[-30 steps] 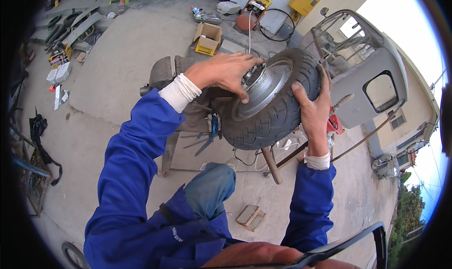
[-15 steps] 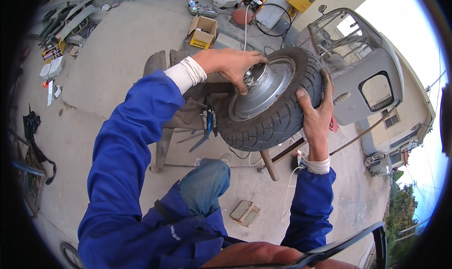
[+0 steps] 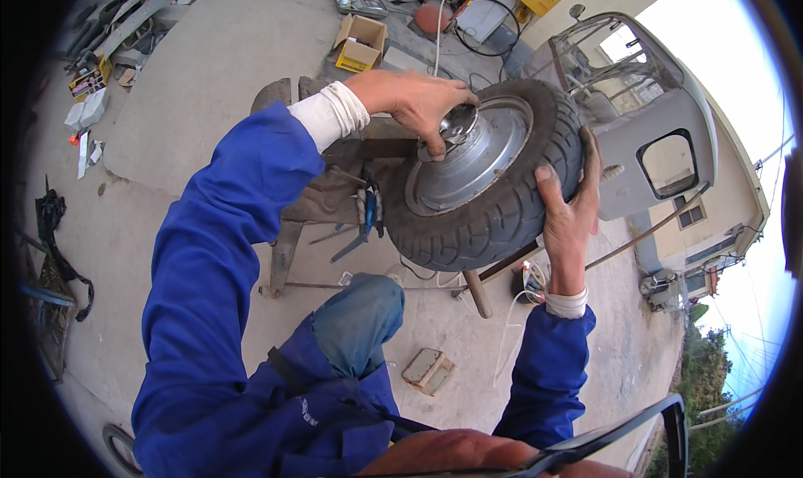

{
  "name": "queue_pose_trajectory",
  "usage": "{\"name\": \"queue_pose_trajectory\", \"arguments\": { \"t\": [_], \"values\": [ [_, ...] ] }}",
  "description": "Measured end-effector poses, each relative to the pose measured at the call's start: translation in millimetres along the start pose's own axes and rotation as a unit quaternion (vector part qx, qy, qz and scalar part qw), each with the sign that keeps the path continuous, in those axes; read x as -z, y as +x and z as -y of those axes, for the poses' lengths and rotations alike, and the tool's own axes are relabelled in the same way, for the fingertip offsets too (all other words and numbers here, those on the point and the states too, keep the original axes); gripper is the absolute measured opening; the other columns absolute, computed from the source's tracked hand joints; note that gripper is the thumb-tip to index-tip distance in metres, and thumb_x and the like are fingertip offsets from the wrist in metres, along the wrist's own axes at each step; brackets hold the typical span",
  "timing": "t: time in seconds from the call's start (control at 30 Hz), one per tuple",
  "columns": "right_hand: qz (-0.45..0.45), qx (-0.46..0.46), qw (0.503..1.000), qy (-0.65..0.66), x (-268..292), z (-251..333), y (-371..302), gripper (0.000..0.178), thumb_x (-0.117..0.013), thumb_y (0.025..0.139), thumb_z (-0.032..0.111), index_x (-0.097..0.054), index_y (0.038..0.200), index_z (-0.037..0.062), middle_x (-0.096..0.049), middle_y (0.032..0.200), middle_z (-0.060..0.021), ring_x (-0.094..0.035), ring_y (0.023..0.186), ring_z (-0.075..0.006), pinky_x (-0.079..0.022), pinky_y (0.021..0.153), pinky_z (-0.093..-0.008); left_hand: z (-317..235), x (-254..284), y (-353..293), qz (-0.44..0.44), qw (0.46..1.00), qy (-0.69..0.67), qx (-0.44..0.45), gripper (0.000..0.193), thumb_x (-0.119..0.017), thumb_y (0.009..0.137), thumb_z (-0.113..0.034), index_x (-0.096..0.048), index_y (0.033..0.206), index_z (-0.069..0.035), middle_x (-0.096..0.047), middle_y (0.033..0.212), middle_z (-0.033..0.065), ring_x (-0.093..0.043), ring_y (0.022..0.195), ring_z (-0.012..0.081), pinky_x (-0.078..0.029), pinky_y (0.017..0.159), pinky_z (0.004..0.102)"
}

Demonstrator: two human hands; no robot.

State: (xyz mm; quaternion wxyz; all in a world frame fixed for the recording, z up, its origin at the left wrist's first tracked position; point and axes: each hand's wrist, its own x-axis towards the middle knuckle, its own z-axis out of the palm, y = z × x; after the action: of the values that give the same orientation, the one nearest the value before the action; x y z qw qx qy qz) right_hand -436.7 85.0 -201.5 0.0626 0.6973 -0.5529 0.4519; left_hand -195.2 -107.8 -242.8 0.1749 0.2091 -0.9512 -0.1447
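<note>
A wheel with a black treaded tyre (image 3: 447, 242) and a silver metal rim (image 3: 500, 156) stands tilted over a low workbench (image 3: 322, 200). My left hand (image 3: 411, 103) curls its thumb and fingers around a round, shiny metal hub piece (image 3: 458, 125) at the wheel's centre. Whether that piece is loose from the wheel I cannot tell. On the far right side of the tyre, my right hand (image 3: 570, 210) grips the tread, thumb on the near side and fingers reaching behind. Blue-handled pliers (image 3: 366, 214) hang at the bench beside the tyre.
A wooden handle (image 3: 478, 296) juts out below the tyre. On the floor are a small box (image 3: 428, 371) near my knee and an open carton (image 3: 361, 43) farther off. A compressor (image 3: 437, 14) and a grey vehicle cab (image 3: 661, 135) stand beyond the wheel.
The hub piece under my left hand has turned, showing more of its shiny face. The wheel and my right hand sit slightly farther right.
</note>
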Motion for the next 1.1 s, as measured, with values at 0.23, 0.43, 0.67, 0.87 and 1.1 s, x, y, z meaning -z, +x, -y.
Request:
{"name": "queue_pose_trajectory", "arguments": {
  "t": [0.23,0.43,0.67,0.87,1.1],
  "values": [
    [-0.003,-0.014,1.0,0.016,2.5,-10.2,-4.4,0.096,-0.085,0.088,0.041,-0.042,0.16,-0.0059,-0.04,0.166,-0.0249,-0.038,0.156,-0.0366,-0.027,0.13,-0.045,-3.9,-24.3,-12.4,-0.111,0.982,0.107,-0.109,0.117,-0.097,0.063,-0.035,-0.041,0.162,-0.004,-0.052,0.158,0.0219,-0.059,0.137,0.0407,-0.052,0.11,0.0476],
    [0.0,-0.005,1.0,0.005,3.4,-3.2,-1.8,0.095,-0.085,0.088,0.041,-0.044,0.16,-0.0067,-0.04,0.165,-0.0258,-0.038,0.156,-0.0374,-0.028,0.13,-0.0456,12.4,-31.1,-42.7,-0.151,0.985,-0.072,-0.043,0.1,-0.09,0.076,-0.014,-0.041,0.163,-0.006,-0.055,0.157,0.0192,-0.056,0.144,0.0366,-0.048,0.118,0.0471],
    [-0.005,-0.009,1.0,0.017,1.8,-4.8,-2.9,0.093,-0.083,0.088,0.04,-0.045,0.159,-0.0059,-0.04,0.165,-0.0267,-0.038,0.155,-0.0399,-0.029,0.129,-0.0476,28.3,-43.3,-25.1,-0.121,0.944,-0.296,0.079,0.049,-0.075,0.1,-0.015,-0.062,0.144,0.004,-0.072,0.132,0.0186,-0.072,0.11,0.0228,-0.059,0.094,0.0376],
    [-0.009,0.009,1.0,-0.012,1.9,-2.3,-3.2,0.092,-0.083,0.088,0.041,-0.046,0.159,-0.004,-0.039,0.165,-0.0277,-0.038,0.154,-0.0421,-0.029,0.128,-0.0498,33.1,-40.6,-22.0,-0.144,0.966,-0.197,0.088,0.044,-0.076,0.099,-0.013,-0.067,0.138,0.004,-0.077,0.124,0.0155,-0.074,0.104,0.0204,-0.059,0.092,0.0368],
    [-0.009,0.01,1.0,-0.006,2.6,-0.5,-4.0,0.093,-0.084,0.087,0.039,-0.045,0.158,-0.0051,-0.04,0.164,-0.0282,-0.038,0.154,-0.0421,-0.03,0.128,-0.049,30.1,-50.1,-35.8,-0.154,0.942,-0.298,0.022,0.073,-0.087,0.09,-0.027,-0.058,0.15,0.004,-0.067,0.144,0.0219,-0.065,0.132,0.0313,-0.051,0.113,0.0392]
  ]
}}
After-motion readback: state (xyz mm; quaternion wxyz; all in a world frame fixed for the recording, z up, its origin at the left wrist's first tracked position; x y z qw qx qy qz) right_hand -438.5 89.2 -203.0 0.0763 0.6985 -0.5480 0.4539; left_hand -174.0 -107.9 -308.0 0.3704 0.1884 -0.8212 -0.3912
